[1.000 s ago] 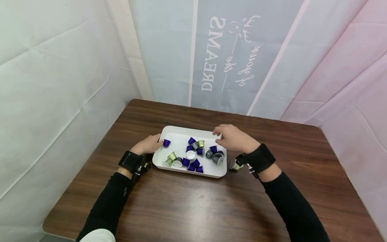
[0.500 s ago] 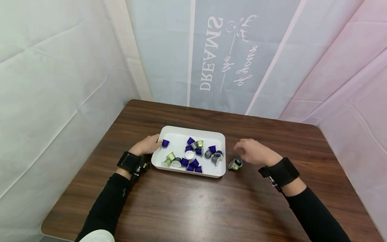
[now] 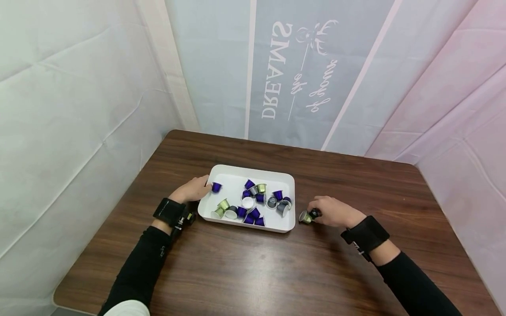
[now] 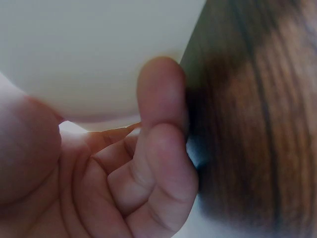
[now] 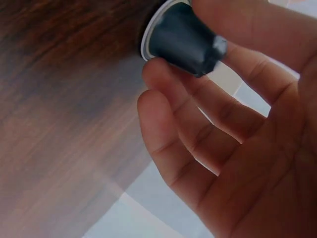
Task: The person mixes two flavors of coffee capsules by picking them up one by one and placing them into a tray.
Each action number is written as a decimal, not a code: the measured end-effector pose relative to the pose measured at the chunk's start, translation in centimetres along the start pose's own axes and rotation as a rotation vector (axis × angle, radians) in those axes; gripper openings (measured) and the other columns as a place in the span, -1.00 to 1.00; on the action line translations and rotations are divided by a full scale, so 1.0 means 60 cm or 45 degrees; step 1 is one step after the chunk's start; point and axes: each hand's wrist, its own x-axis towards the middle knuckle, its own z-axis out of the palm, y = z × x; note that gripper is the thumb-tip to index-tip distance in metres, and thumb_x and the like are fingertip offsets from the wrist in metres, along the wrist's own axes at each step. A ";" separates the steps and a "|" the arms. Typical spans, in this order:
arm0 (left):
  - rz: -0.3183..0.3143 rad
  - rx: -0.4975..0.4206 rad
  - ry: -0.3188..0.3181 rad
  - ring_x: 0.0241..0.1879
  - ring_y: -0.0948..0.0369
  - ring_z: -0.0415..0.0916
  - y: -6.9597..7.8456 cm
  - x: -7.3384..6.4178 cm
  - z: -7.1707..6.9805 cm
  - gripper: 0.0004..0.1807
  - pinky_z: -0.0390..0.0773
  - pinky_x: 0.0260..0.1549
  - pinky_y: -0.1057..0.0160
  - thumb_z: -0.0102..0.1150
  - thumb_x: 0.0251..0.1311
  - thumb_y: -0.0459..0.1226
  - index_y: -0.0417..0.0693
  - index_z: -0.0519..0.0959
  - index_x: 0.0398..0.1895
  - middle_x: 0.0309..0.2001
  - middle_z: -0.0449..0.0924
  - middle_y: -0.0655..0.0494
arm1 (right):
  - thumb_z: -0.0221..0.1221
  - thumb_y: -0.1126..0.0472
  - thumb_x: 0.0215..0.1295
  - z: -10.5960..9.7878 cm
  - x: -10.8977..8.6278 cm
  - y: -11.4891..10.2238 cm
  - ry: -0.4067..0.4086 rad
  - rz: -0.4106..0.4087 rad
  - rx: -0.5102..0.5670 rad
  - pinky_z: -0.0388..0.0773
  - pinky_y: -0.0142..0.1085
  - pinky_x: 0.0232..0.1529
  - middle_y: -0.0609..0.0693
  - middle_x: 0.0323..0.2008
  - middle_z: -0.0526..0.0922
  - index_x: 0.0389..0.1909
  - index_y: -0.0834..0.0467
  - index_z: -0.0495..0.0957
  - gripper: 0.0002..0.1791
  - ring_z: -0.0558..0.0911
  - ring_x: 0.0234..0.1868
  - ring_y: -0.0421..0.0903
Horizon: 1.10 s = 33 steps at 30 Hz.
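Note:
My left hand (image 3: 192, 189) grips the left end of a white tray (image 3: 231, 174). In the left wrist view its fingers (image 4: 163, 91) curl against the tray's outer wall (image 4: 84, 64). Coffee capsules in purple, green and grey lie in the tray, among them a lone purple capsule (image 3: 216, 187) close to that hand. To the right of the tray, low over the table, my right hand (image 3: 333, 211) pinches a dark coffee capsule (image 5: 183, 39) between thumb and fingers. Beside it a green coffee capsule (image 3: 304, 217) lies on its side on the table.
The brown wooden table (image 3: 253, 272) reaches out on all sides of the tray. Behind it hangs a pale blue curtain (image 3: 221, 79) with mirrored lettering, and white cloth (image 3: 79, 109) encloses the left side.
My right hand has moved from over the tray's right end to the right and down, and now pinches the dark capsule on the table. The left hand stays at the tray.

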 end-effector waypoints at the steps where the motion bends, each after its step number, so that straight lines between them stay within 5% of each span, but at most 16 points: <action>1: 0.000 -0.002 -0.001 -0.25 0.09 0.46 0.000 0.000 0.000 -0.53 0.41 -0.26 0.15 -0.24 0.42 -0.19 -0.30 0.24 0.26 -0.10 0.50 -0.13 | 0.35 0.37 0.04 0.002 0.000 0.002 0.006 -0.002 -0.006 0.49 -0.19 -0.25 -0.01 -0.21 0.54 -0.19 0.12 0.62 -0.72 0.53 -0.22 -0.08; 14: 0.007 0.002 0.000 -0.22 0.08 0.45 0.000 -0.001 0.000 -0.50 0.40 -0.22 0.13 -0.25 0.42 -0.19 -0.31 0.20 0.31 -0.04 0.47 -0.14 | 0.28 0.39 0.12 0.000 -0.011 0.016 0.014 0.098 -0.001 0.46 -0.22 -0.30 0.04 -0.18 0.53 -0.16 0.17 0.58 -0.75 0.51 -0.24 -0.09; 33: 0.001 -0.013 -0.008 -0.26 0.10 0.46 0.001 -0.003 -0.001 -0.50 0.41 -0.26 0.16 -0.25 0.42 -0.19 -0.30 0.19 0.32 -0.08 0.49 -0.13 | 0.19 0.36 0.25 -0.059 -0.023 0.009 0.168 0.112 0.045 0.47 -0.13 -0.21 0.08 -0.19 0.55 -0.08 0.25 0.53 -0.78 0.54 -0.17 0.00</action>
